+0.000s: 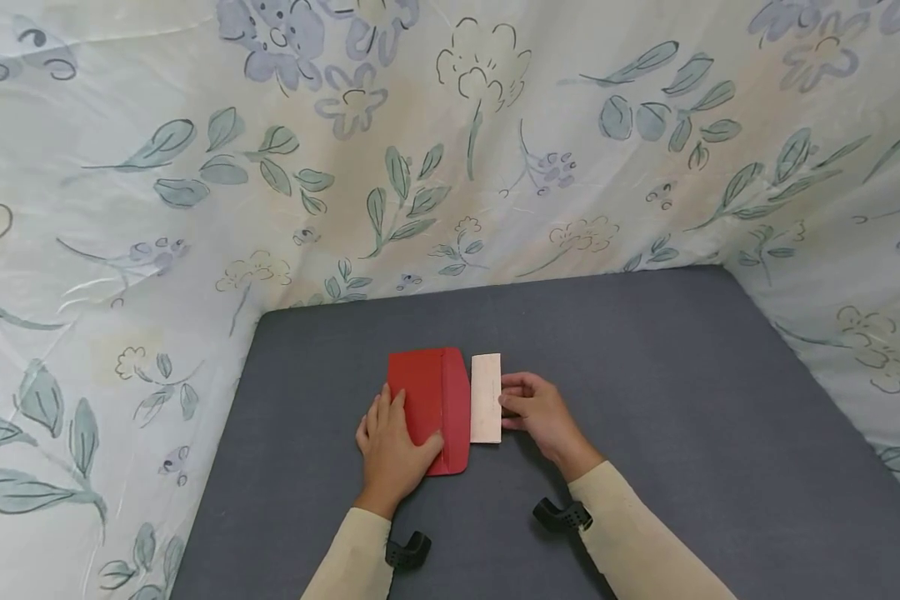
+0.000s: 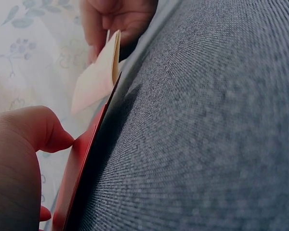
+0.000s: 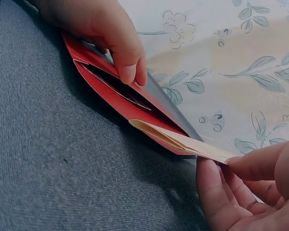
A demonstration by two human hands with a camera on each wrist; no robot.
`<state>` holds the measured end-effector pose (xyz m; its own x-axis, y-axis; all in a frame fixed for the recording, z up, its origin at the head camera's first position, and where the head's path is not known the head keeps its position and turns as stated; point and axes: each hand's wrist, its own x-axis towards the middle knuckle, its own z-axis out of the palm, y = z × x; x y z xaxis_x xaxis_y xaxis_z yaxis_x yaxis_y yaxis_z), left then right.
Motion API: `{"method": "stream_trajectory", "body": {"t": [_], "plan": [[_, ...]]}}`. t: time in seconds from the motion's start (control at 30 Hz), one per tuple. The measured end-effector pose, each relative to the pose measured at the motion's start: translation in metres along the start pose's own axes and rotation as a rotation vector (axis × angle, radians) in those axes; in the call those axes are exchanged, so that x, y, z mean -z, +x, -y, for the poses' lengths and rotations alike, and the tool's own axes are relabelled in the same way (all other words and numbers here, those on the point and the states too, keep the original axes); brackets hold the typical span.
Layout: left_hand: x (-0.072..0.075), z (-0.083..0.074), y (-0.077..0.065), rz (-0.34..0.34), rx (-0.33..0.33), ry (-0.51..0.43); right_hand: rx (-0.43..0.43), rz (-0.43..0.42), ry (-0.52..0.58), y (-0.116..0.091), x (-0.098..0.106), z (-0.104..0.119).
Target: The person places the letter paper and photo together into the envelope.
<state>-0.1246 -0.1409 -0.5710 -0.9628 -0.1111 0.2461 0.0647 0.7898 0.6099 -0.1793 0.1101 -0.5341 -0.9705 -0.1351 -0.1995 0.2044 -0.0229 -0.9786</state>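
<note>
A red envelope [image 1: 420, 375] is at the middle of the table, its flap toward the right. My left hand [image 1: 393, 450] holds it, fingers at the left edge and thumb [image 2: 58, 137] bent against its upper face. In the right wrist view the mouth of the envelope [image 3: 111, 96] gapes, with a dark gap inside. Just right of the flap is a cream folded paper [image 1: 486, 398]. My right hand [image 1: 543, 412] pinches its right edge between thumb and fingers. The folded layers of the paper [image 3: 171, 137] overlap the envelope's flap in the right wrist view.
A dark grey cloth covers the table [image 1: 682, 400]. Floral fabric [image 1: 390, 192] hangs behind and along both sides. Each wrist wears a black camera mount, one by the left sleeve [image 1: 408, 552] and one by the right [image 1: 562, 515].
</note>
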Motion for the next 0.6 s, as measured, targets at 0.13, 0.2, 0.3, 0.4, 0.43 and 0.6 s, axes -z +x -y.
{"method": "stream_trajectory", "body": {"t": [0.13, 0.2, 0.3, 0.4, 0.43, 0.6], "plan": [[-0.0011, 0.0003, -0.0012, -0.027, -0.017, -0.003, 0.001, 0.008, -0.016, -0.0016, -0.0009, 0.0007], [-0.0007, 0.0001, -0.0012, -0.027, -0.017, -0.003, 0.003, 0.012, -0.020, -0.0026, -0.0013, 0.0016], [0.0004, -0.0009, -0.0003, -0.014, -0.009, -0.005, 0.004, 0.008, -0.020, -0.0023, -0.0016, 0.0027], [0.0019, -0.0010, 0.0009, -0.004, -0.004, -0.001, 0.000, 0.010, -0.017, -0.0009, -0.0019, 0.0029], [0.0023, -0.0010, 0.0012, -0.002, -0.002, 0.000, -0.004, 0.011, -0.013, -0.0004, -0.0023, 0.0026], [0.0029, -0.0001, 0.0019, -0.002, -0.003, 0.003, -0.028, 0.033, 0.008, -0.0007, -0.0083, -0.0014]]}}
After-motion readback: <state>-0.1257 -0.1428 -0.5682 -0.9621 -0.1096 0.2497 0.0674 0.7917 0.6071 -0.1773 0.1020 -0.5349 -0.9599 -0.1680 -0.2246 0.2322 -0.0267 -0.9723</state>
